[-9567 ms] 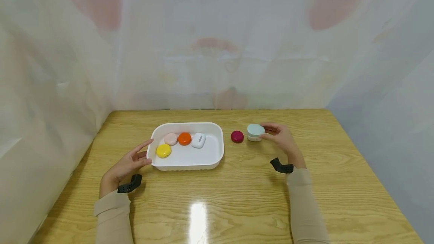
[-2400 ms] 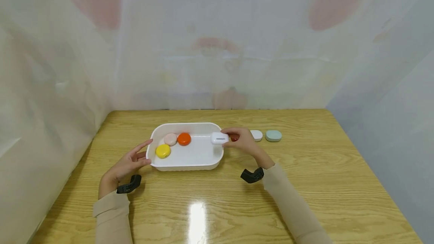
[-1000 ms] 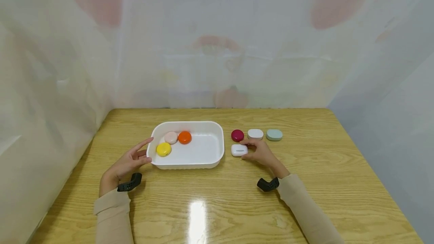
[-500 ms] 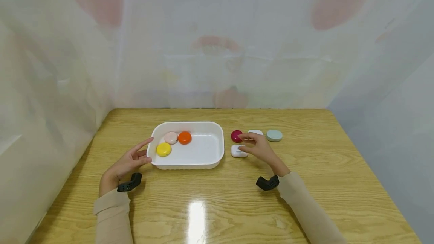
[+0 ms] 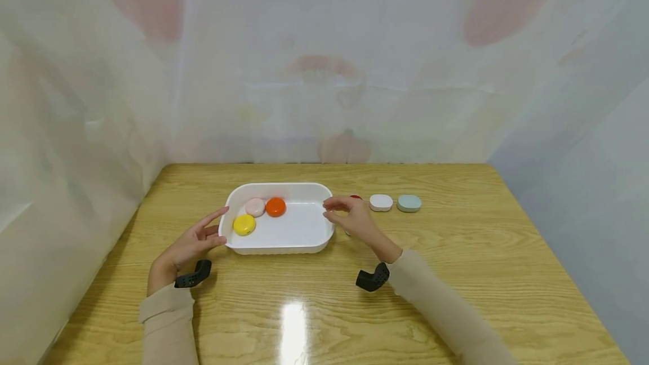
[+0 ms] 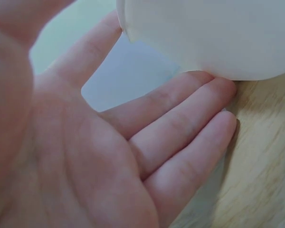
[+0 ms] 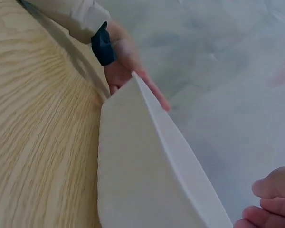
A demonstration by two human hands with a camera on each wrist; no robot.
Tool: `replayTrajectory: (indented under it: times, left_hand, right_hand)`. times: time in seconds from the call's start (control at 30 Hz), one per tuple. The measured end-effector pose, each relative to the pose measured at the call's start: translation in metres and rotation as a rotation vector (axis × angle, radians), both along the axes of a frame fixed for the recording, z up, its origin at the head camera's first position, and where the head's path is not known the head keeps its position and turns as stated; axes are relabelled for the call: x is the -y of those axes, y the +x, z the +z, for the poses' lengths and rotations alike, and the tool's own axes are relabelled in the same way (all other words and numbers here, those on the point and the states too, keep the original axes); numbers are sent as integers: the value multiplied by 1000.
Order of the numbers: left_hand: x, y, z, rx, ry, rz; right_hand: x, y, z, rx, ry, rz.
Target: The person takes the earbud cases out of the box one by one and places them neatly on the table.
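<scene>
A pale patterned sheet (image 5: 416,117) hangs behind the wooden table (image 5: 507,263).

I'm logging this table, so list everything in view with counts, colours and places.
Table: 1, light wood, across foreground
Tray: 1, white, on table
Round cases: 3, yellow, pale pink, orange, inside tray
Oval cases: 2, white, pale green, right of tray
Mostly hidden items: 2, dark red, white, behind right hand
Backdrop: count unclear, whitish, pink-patched, around table
Wrist cameras: 2, black, on wrists
Sleeves: 2, beige, on forearms
Hands: 2, bare, at tray's left and right ends
</scene>
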State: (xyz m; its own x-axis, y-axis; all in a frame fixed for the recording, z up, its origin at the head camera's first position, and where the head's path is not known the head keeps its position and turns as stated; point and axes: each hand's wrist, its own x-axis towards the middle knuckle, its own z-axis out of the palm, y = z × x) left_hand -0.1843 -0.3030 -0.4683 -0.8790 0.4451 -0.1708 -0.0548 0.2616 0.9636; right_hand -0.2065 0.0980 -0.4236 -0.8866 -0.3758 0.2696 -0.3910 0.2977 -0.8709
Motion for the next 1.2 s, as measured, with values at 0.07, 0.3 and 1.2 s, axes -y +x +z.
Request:
replayTrajectory:
  times: [0.07,0.3,1.2]
  left_hand:
    - [0,0,0,1,1,-1]
    - [1,-1,0,4,-13,6]
    - [1,1,2,2,-23,4]
  right_hand:
    - [8,-1,3,10,7,-17]
    - [41,-11,5,71,72,73]
    - [128,-55,-13,288,323,-164]
